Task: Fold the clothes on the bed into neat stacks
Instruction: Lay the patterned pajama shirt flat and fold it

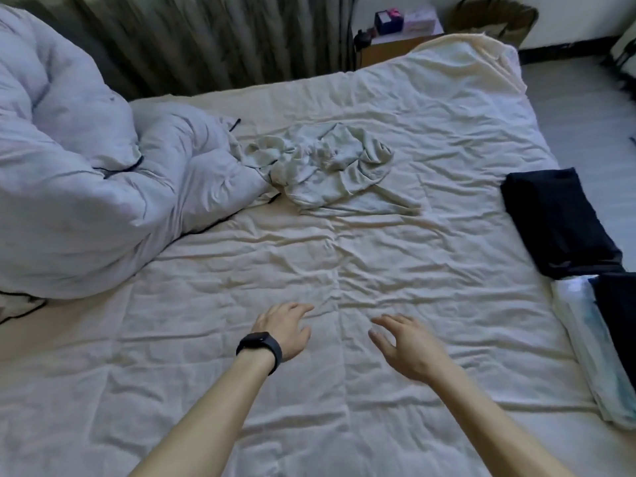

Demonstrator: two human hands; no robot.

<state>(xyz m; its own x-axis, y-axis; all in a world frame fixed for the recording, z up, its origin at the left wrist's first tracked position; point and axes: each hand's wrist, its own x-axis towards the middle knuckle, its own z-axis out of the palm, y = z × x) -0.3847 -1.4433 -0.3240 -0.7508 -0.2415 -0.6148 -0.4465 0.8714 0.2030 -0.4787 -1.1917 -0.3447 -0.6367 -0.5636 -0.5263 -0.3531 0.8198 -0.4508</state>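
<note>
left hand (pixel 287 330), black wristband, fingers loosely spread, holding nothing, over the bed sheet (pixel 344 263) | right hand (pixel 407 344) likewise spread wide and empty, just beside it | crumpled pale garment (pixel 330 166) unfolded, well beyond both hands, touching the bunched duvet (pixel 79 187) | folded dark clothes (pixel 557 218) at right edge

I can read no text, label, brand or number anywhere in view. The boxes (pixel 389 20) on the nightstand (pixel 385 51) beyond the bed (pixel 344 253) are too blurred to show any print. The face of the band (pixel 258 341) on my left wrist is dark.
</note>
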